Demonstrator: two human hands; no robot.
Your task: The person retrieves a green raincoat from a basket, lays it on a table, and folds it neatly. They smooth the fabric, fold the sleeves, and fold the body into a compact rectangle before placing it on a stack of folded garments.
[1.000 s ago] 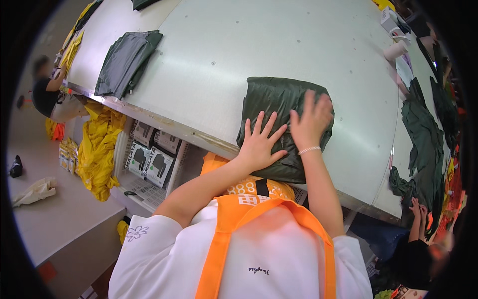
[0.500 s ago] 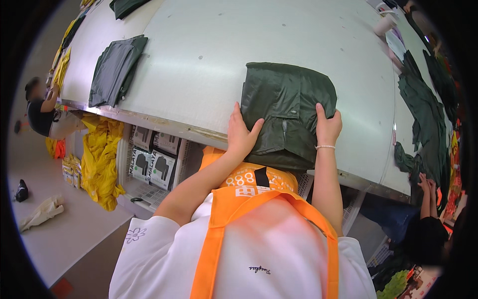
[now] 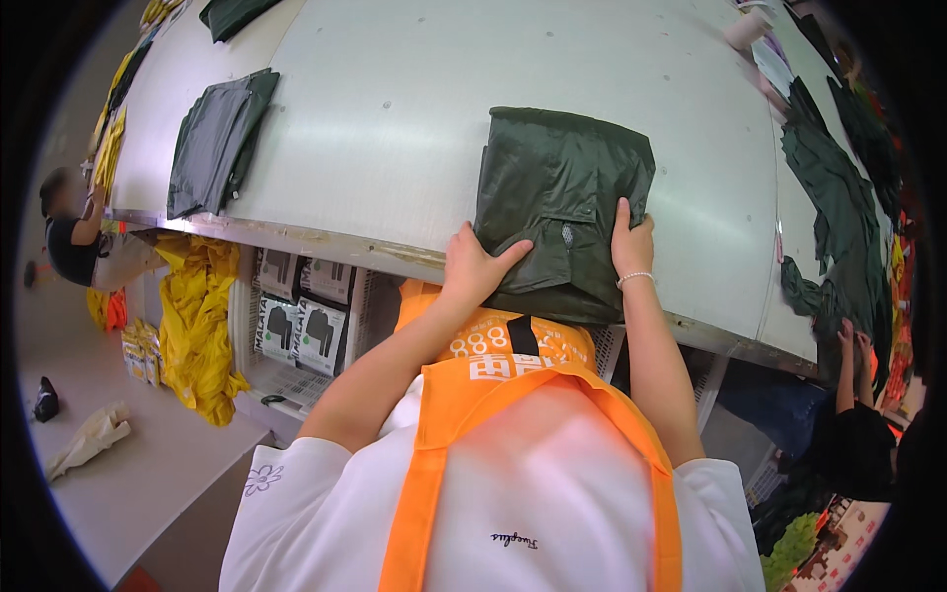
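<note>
A dark green folded rain jacket (image 3: 562,168) of thin shiny fabric lies at the near edge of the white table, between my hands. My left hand (image 3: 478,264) holds its lower left side, thumb pressed on top and the other fingers partly hidden by the edge. On the right side, my right hand (image 3: 633,242) grips the edge with its fingers lying over the fabric. A flap and a small mesh patch show in the middle of the jacket. The lower edge of the bundle comes close to my orange apron (image 3: 444,395).
A stack of folded dark green garments (image 3: 219,143) lies on the table (image 3: 395,158) to the left. Below stands a white crate (image 3: 306,387) with several packages, beside hanging yellow garments (image 3: 197,326). Loose green garments (image 3: 838,217) and a co-worker's hands (image 3: 854,345) are at right.
My hands have come slightly closer together on the jacket, and my left thumb reaches further over it. The jacket has shifted a little away from me. The whole view has moved slightly.
</note>
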